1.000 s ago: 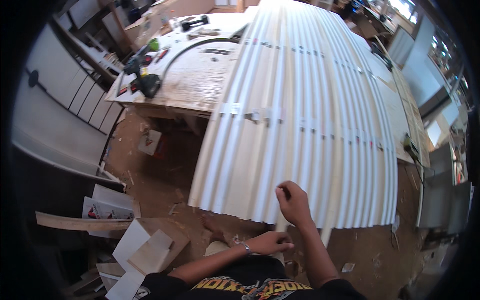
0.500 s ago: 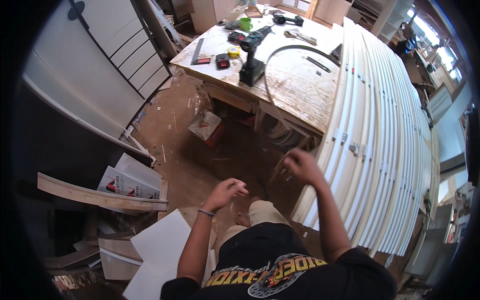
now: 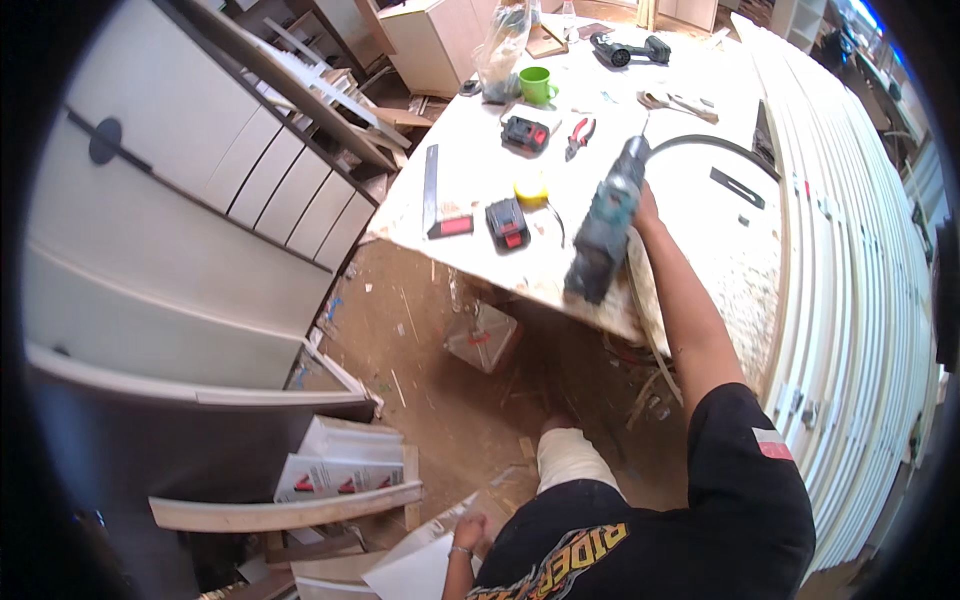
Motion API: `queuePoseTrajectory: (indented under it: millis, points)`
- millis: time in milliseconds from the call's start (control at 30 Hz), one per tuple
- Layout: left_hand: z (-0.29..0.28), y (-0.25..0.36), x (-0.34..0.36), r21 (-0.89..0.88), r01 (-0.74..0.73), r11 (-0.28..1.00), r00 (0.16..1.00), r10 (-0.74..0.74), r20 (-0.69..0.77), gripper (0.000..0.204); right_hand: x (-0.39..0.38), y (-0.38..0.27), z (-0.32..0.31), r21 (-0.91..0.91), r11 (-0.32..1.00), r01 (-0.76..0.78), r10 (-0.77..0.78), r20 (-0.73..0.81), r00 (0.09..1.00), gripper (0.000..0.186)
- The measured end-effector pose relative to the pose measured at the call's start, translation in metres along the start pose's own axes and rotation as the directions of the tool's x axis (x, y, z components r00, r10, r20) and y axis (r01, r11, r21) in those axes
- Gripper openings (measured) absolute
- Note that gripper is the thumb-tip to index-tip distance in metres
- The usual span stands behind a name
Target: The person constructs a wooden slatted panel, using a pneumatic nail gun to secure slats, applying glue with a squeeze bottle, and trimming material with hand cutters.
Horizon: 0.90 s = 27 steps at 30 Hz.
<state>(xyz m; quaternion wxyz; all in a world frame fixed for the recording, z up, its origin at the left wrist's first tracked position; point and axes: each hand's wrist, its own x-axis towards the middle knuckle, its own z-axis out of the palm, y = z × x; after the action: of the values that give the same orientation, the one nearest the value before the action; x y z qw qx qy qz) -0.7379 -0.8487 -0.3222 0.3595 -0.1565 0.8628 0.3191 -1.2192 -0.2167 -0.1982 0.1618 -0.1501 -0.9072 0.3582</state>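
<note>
My right hand is wrapped round the grip of a teal and black cordless drill. The drill is tilted over the near edge of the workbench, its bit toward the far side; motion blurs it slightly. My right arm reaches forward across the bench. Low by my body, my left hand hangs near a white panel, its fingers too small and turned away to read. Left of the drill lie a yellow tape measure, a black and red battery and red pliers.
The workbench also bears a try square, another battery, a green mug and a second power tool. Long white strips line the right side. A box sits below; a curved board lies left.
My right hand has reached forward and taken hold of the drill, which is now tilted. My left hand has dropped back beside my body. The view has shifted toward the bench.
</note>
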Motion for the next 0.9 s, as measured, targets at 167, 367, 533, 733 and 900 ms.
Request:
queuePoseTrajectory:
  millis: [167, 367, 533, 733, 900]
  points:
    - [-0.072, 0.015, 0.041, -0.478, 0.294, 0.828, 0.955, -0.272, 0.116, 0.022, 0.105, 0.021, 0.064, -0.423, 0.898, 0.122, -0.189, -0.118, 0.975, 0.051]
    - [-0.159, 0.080, 0.117, -0.599, 0.288, 0.747, 0.941, -0.336, 0.032, 0.018, 0.158, 0.018, 0.057, -0.542, 0.807, 0.235, -0.217, 0.098, 0.971, 0.029]
    - [-0.183, 0.137, 0.182, -0.525, 0.253, 0.813, 0.967, -0.235, 0.102, 0.017, 0.138, 0.019, 0.023, -0.535, 0.741, 0.406, -0.273, 0.312, 0.910, 0.028]
    - [-0.196, 0.202, 0.258, -0.217, 0.058, 0.974, 0.964, 0.001, 0.265, 0.020, 0.060, 0.032, -0.071, 0.019, 1.000, 0.019, -0.003, -0.649, 0.760, 0.024]
    - [-0.201, 0.217, 0.318, -0.169, 0.007, 0.986, 0.895, 0.070, 0.441, 0.020, -0.126, -0.036, -0.153, 0.762, 0.588, -0.270, 0.763, -0.412, 0.499, 0.021]
